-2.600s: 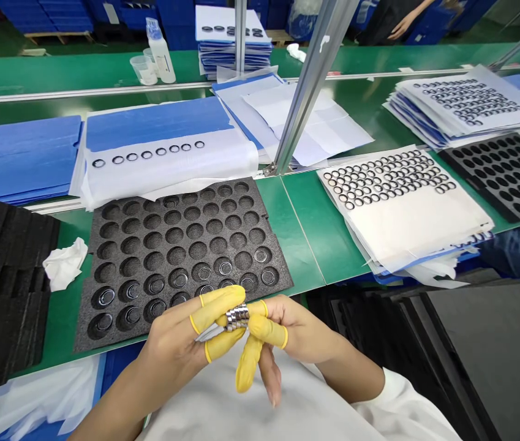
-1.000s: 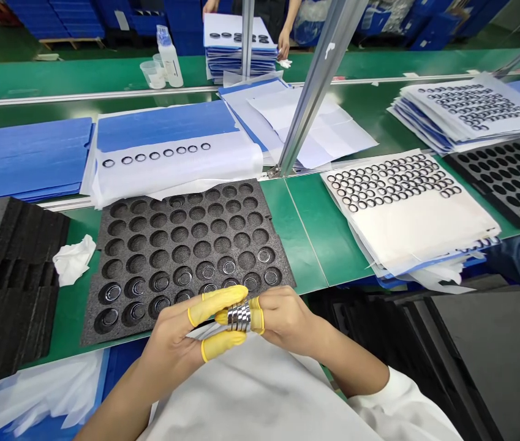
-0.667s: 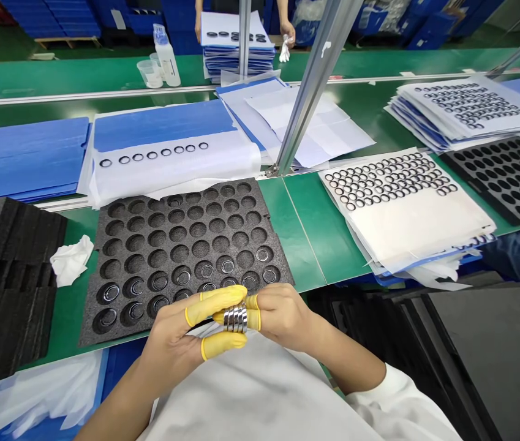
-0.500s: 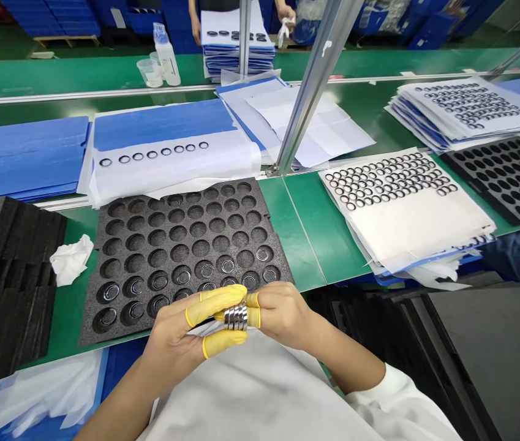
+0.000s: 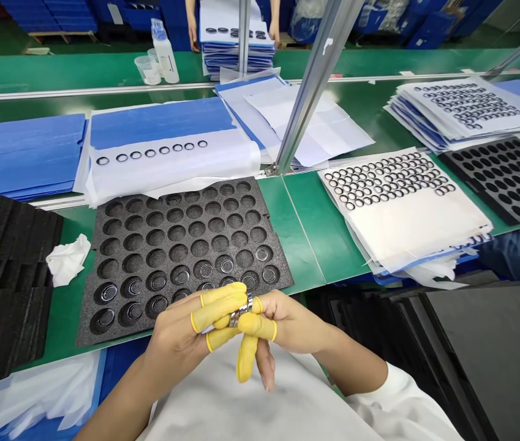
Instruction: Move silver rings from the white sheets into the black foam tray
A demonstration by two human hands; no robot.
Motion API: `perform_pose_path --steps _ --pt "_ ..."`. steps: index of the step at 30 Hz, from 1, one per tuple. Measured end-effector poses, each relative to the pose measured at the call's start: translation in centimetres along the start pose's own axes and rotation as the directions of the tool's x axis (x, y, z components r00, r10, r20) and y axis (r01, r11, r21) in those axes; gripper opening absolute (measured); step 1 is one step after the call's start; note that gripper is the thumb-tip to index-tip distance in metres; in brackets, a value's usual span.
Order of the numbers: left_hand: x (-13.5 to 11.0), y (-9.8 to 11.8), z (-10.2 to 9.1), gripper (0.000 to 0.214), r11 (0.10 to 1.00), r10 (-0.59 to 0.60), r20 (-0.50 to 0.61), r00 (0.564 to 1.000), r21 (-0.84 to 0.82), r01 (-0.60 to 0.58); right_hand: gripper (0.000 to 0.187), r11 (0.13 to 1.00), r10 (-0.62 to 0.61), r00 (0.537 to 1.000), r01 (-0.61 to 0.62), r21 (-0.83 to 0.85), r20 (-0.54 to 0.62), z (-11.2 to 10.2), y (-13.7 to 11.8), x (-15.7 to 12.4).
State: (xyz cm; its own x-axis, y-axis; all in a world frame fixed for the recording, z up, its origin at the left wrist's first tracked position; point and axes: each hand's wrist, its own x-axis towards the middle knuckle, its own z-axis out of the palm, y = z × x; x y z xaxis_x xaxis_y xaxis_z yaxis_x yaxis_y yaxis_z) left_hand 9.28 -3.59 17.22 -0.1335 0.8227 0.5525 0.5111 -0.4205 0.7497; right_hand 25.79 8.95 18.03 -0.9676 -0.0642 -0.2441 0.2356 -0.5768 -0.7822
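My left hand (image 5: 195, 321), with yellow finger cots on its fingers, is closed around a short stack of shiny metal rings (image 5: 240, 311). From the right, my right hand (image 5: 282, 324), also in yellow finger cots, pinches the end of the same stack between its fingers. Some of its fingers point down toward my body. Both hands are just over the front edge of a dark foam tray (image 5: 186, 251) with round pockets. In the tray's front rows, several pockets hold ring-shaped parts (image 5: 226, 264); the hands hide some of these pockets.
Behind the tray lies a white sheet (image 5: 172, 171) with a row of rings. A sheet full of rings (image 5: 402, 226) tops a stack at right. Black foam trays (image 5: 7, 282) are piled at left beside a crumpled tissue (image 5: 67, 260). A metal post (image 5: 305, 86) rises behind. A co-worker stands across the bench.
My right hand has turned, its fingers now across the front of the ring stack and some extended downward. The stack has tilted. Across the bench, the co-worker's hands have lowered to the sheet stack.
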Motion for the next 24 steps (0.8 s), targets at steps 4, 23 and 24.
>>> perform_pose_path --steps 4,23,24 --pt "-0.2 0.1 0.2 0.045 1.0 -0.003 0.025 1.0 0.015 0.002 0.054 0.997 -0.054 0.997 0.051 -0.061 -0.048 0.5 0.0 0.0" --pt "-0.5 0.2 0.2 0.055 0.995 0.007 -0.002 1.0 0.103 -0.007 0.047 -0.113 -0.661 0.706 0.239 -0.964 0.253 -1.9 3.2 0.3" --pt "-0.5 0.3 0.2 0.055 0.995 0.006 -0.003 1.0 0.101 -0.006 0.047 -0.127 -0.659 0.707 0.233 -0.964 0.258 -2.1 3.3 0.3"
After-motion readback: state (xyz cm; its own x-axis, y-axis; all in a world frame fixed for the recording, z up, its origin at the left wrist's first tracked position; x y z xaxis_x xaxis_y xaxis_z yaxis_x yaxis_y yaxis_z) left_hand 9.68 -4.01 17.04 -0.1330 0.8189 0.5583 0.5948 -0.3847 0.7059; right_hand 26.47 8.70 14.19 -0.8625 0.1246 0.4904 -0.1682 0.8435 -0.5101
